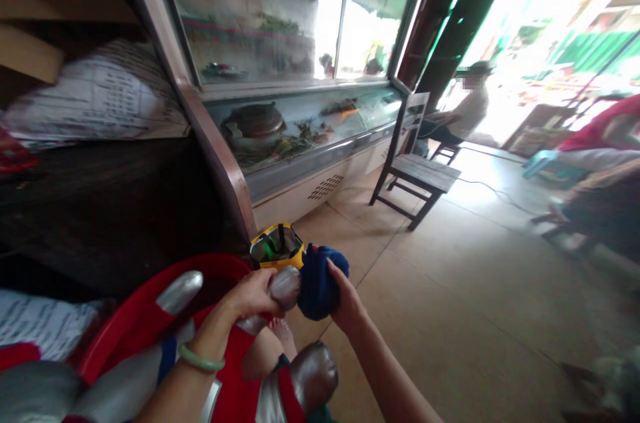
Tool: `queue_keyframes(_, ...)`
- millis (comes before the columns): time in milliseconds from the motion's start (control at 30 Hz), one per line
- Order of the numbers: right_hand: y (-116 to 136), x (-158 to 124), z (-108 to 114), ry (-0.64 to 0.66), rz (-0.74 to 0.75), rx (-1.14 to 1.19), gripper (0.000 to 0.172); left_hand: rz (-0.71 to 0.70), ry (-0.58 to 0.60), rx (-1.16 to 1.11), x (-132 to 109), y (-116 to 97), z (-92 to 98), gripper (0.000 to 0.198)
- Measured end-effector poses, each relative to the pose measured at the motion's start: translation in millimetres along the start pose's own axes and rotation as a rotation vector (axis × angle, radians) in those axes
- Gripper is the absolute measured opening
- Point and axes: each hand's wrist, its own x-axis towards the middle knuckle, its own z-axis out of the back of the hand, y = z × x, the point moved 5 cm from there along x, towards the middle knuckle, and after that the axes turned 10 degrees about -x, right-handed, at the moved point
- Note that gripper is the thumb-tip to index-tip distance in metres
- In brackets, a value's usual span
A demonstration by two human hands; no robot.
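My left hand (251, 295) is closed around the silver arm (285, 284) of a red, silver and blue figure (235, 383) that lies across my lap. My right hand (345, 303) grips a dark blue cloth (316, 286) pressed against the end of that silver arm. A green bangle (200, 359) sits on my left wrist. A silver foot-like part (313, 376) of the figure shows lower down. Behind the hands stands a small yellow-rimmed container (277, 246).
A glass display cooler (300, 123) with food inside runs along the left. A wooden chair (415, 169) stands on the tiled floor (450, 289). A seated person (467, 109) is by the bright doorway. A red basin rim (135, 316) curves at lower left. Another person's red sleeve (600, 129) is at right.
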Motion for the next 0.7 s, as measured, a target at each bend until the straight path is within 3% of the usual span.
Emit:
queue_keyframes(100,-19,7,-17,-0.037,-0.074,0.048,0.074,0.004,-0.013,-0.034,2,-5,3.3,0.056)
queue_keyframes(233,-24,30,-23,-0.173,-0.064,0.084,0.073,0.028,-0.146,0.05,4,-7,19.8,0.051)
queue_keyframes(333,-17,30,-1,-0.175,-0.097,0.086,0.072,0.108,-0.231,0.157,4,-4,28.9,0.057)
queue_keyframes(467,-8,-9,50,-0.145,-0.151,0.061,0.074,0.17,-0.196,0.241,3,-2,28.4,0.059)
queue_keyframes(567,-10,-46,64,0.005,-0.134,-0.012,0.07,0.174,-0.173,0.289,3,-3,27.2,0.057)
queue_keyframes(700,-29,-72,33,0.315,0.07,-0.496,0.057,0.156,-0.15,0.338,5,-5,22.9,0.059)
